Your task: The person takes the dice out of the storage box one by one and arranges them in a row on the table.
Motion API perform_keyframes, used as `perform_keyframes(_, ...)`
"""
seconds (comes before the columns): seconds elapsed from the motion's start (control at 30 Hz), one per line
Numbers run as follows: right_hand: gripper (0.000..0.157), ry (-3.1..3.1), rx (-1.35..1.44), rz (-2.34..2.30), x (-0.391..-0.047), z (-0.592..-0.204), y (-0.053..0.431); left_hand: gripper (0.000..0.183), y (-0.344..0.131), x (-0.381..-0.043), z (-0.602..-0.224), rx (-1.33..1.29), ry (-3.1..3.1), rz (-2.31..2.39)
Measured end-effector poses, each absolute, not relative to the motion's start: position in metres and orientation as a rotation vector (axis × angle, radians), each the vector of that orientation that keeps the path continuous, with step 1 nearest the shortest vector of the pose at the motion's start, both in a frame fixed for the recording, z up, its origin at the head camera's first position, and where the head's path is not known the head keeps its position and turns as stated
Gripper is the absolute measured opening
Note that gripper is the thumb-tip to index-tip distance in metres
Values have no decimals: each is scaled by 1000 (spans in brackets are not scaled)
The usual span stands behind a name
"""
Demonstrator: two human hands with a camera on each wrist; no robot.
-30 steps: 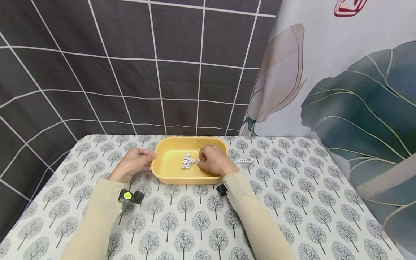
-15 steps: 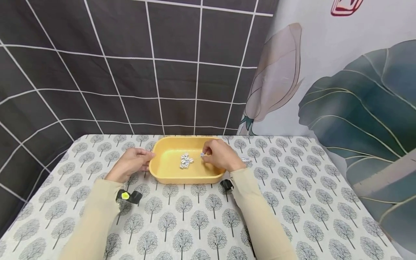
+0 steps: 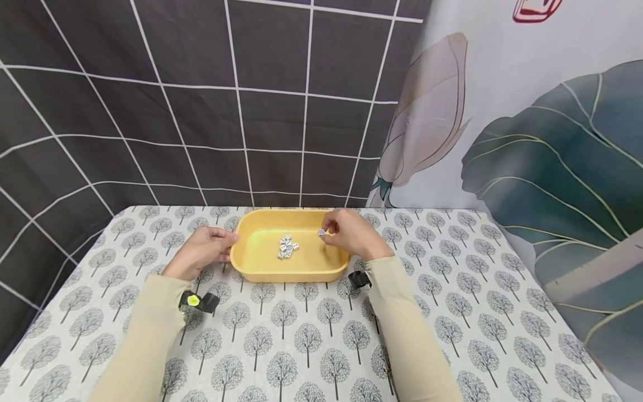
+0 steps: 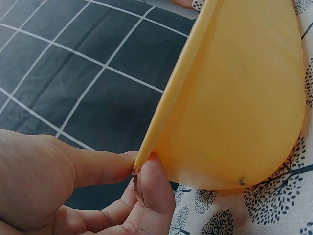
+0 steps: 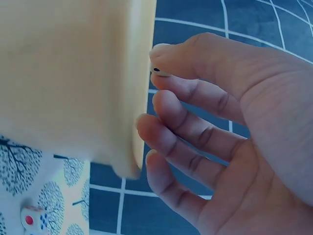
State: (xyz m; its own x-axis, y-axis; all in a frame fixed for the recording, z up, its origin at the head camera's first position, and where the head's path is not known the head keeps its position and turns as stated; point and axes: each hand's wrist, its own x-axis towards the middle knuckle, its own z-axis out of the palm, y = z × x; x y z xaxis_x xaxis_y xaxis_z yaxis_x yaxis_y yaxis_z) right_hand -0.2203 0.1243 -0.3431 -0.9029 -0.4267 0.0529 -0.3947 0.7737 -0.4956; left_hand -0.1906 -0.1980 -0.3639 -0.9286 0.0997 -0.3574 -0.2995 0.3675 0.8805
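A yellow oval tub (image 3: 261, 272) stands on the table, with several white dice (image 3: 286, 247) heaped on its floor. My left hand (image 3: 203, 251) pinches the tub's left rim between thumb and finger; the left wrist view shows this grip on the rim (image 4: 168, 98) closely. Above the right part of the tub, my right hand (image 3: 351, 231) pinches one die (image 3: 321, 232) between thumb and index finger. In the right wrist view only a sliver of that die (image 5: 159, 71) shows between the fingertips, and the other fingers are loosely bent.
A white cloth with grey trees (image 3: 281, 335) covers the table. Outside the tub, a die with a red dot (image 5: 33, 219) lies on the cloth in the right wrist view. Behind the table hangs a dark gridded curtain (image 3: 271, 123); a flower-patterned curtain (image 3: 502, 167) hangs at right.
My right hand has lifted a die from near the heap and moved it up and to the right, toward the tub's right side. My left hand stays on the rim.
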Motion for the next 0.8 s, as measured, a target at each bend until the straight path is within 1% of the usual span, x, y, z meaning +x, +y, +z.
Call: perform_keyframes(0.8, 7, 2951, -610, -842, -217, -328, 162, 36, -198, -191, -366, -184, 2281, 1591)
